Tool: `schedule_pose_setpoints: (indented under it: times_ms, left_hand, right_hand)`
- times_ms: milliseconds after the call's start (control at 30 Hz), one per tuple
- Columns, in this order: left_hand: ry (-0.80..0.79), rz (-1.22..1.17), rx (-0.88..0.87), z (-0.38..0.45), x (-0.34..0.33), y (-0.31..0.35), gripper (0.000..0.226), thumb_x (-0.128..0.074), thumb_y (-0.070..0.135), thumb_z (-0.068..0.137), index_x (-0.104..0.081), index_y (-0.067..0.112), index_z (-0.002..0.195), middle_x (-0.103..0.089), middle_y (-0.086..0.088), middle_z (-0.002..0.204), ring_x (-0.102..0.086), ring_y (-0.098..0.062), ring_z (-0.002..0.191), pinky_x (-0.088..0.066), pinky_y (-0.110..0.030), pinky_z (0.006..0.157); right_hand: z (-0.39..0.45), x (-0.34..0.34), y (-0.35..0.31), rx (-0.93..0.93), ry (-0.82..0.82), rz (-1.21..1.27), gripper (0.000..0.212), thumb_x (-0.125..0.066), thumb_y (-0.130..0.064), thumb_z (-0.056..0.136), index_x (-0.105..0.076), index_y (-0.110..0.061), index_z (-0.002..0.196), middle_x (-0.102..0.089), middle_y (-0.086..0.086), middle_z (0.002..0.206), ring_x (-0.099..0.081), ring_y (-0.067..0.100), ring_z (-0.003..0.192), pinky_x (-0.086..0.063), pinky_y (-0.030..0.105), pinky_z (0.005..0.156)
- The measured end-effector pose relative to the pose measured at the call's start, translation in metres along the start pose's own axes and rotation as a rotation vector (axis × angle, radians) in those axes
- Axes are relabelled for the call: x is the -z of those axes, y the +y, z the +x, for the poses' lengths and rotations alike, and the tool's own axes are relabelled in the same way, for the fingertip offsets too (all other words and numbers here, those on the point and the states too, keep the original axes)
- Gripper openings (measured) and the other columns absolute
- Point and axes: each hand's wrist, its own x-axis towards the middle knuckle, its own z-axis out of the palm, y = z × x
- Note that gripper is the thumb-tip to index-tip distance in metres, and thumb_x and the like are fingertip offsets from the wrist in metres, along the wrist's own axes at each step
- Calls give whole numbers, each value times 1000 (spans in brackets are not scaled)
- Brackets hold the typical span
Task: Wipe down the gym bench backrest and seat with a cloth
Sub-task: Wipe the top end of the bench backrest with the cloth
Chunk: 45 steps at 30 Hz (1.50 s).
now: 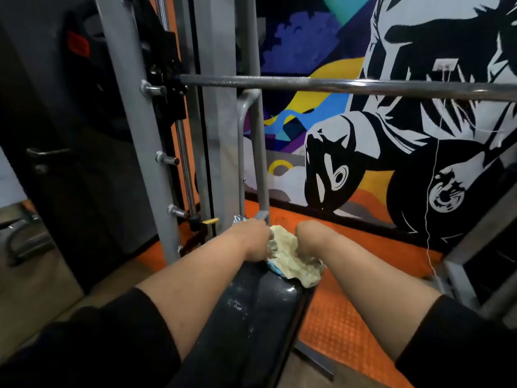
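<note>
At the far left stands the grey upright (140, 130) of the rack, with pegs along it; the steel bar (335, 86) crosses from it to the right, above my working area. My left hand (251, 242) is extended to the far end of the black bench pad (251, 309) and meets the left edge of the cloth (291, 256); the fingers point away from me and are hidden, so I cannot tell whether they pinch the cloth or only press on it. The cloth lies bunched on the far end of the pad, between both hands, with its right portion hanging over the pad's right edge. It is pale yellow-green and crumpled, with a strip of blue at its near-left edge. I judge that both arms are stretched forward so that the cloth can be drawn across the full pad width from the far end. My right hand (310, 236) reaches down at the right side of the cloth; its fingers are also out of sight, so its grip cannot be determined. The pad surface is glossy and carries white specks and smears near its middle, which suggests that wiping remains to be done there. To the right lies the orange floor mat (349, 326).
</note>
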Motion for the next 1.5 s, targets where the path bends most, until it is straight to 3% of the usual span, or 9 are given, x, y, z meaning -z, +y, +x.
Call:
schedule_pose_setpoints:
  times_ms: [200,300,467,633,867,967,1167,1367,1500]
  left_hand:
    - [73,-255,63,4,-16,12,49,-56,47,88,-53,17,127,-56,-2,124,-54,-24,113,-46,-35,90]
    - [157,-508,75,7,-27,11,67,-65,53,77,-44,25,134,-61,5,115,-58,-19,107,-48,-35,91]
    - [369,-870,39,1,-31,5,74,-73,49,67,-39,39,132,-61,9,115,-60,-10,104,-50,-36,91]
    - [469,-821,9,-20,-21,-13,55,-62,20,79,-41,26,129,-59,3,114,-58,-15,103,-49,-35,90]
    - [416,-681,406,-35,-38,-82,69,-58,29,86,-24,25,146,-45,-8,138,-49,-27,121,-40,-37,103]
    - [289,-569,481,-34,-60,-97,59,-52,30,93,-30,16,146,-39,-13,142,-45,-29,125,-35,-34,104]
    - [292,-739,525,-38,-91,-82,56,-41,33,99,-21,17,149,-46,-11,141,-45,-30,126,-34,-31,101]
    - [320,-712,381,-59,-110,-47,77,-44,45,95,-1,12,150,7,-1,158,6,-13,145,-6,-33,119]
    - [337,-602,185,-68,-122,-30,74,-40,43,97,3,18,150,15,5,157,20,-4,141,8,-27,117]
  right_hand:
    - [-1,4,2,17,157,107,12,-67,-14,83,-57,-12,80,-50,-1,73,-51,21,72,-40,27,60]
    - [-1,15,1,30,213,277,30,-68,-13,80,-44,-14,62,-45,-1,61,-48,20,61,-29,24,45]
    - [-3,21,-10,113,179,980,20,-75,-10,78,-64,4,85,-58,7,67,-54,17,58,-42,25,54]
    - [-13,23,-25,315,44,1484,11,-61,2,88,-64,-7,82,-66,4,69,-63,7,56,-49,19,52]
    - [6,-8,-20,150,350,524,7,-65,-24,87,-64,-19,92,-61,2,98,-54,21,94,-43,29,76]
    - [15,-35,-6,121,358,378,34,-61,-30,89,-58,-18,121,-56,8,118,-49,29,113,-44,40,94]
    - [18,-59,-6,127,342,203,43,-47,-43,95,-42,-20,131,-58,7,111,-58,31,98,-40,35,71]
    - [14,-66,-14,125,549,38,37,-38,-43,97,-47,-15,119,-61,9,104,-58,32,86,-33,32,60]
    - [17,-65,-16,115,555,25,36,-35,-43,98,-48,-13,115,-61,9,102,-57,31,85,-33,32,60]
